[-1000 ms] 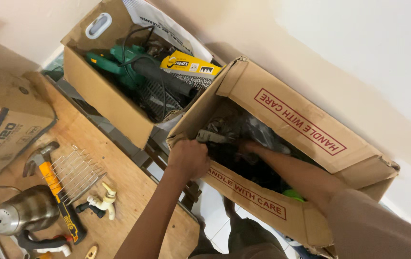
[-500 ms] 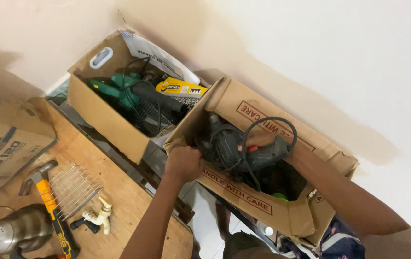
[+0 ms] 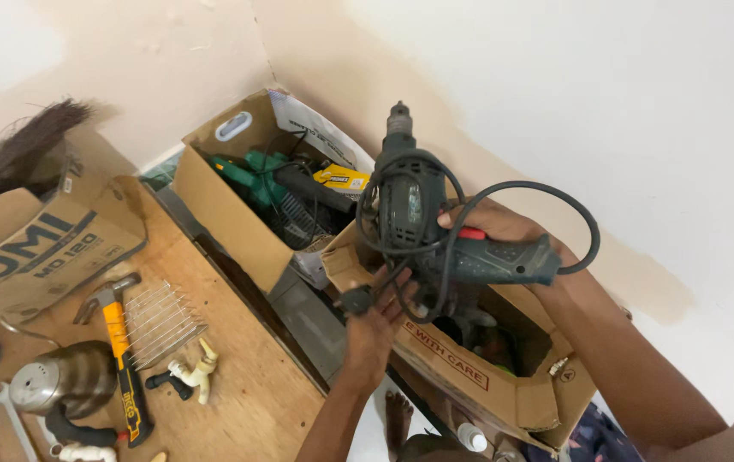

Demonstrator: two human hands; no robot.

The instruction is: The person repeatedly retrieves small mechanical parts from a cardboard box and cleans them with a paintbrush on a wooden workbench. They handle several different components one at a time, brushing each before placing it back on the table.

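At the centre of the frame the right hand [image 3: 491,227] is closed around the handle of a dark green drill [image 3: 435,227], lifted clear above the open box [image 3: 469,376] at lower centre right. The drill's chuck points up toward the top of the frame, with bare pale wall behind it. Its black cord [image 3: 555,201] loops out to the right of the hand and coils around the drill body. Just below, the left hand [image 3: 375,321] is closed on the cord's plug [image 3: 356,299], right over the near left rim of the box.

A second box [image 3: 230,218] sits to the upper left of the first, nearly touching it, packed with green tools and a yellow package. Between the boxes and the wooden board [image 3: 247,376] at lower left runs a dark narrow gap. On the board lie a hammer [image 3: 118,351] with an orange and black handle, a wire rack [image 3: 161,321] just beside it, a white tap [image 3: 196,372] and a steel flask [image 3: 59,381]. A third carton [image 3: 41,244] stands at the left edge of the frame. Open room lies above and to the right of the drill, along the wall.
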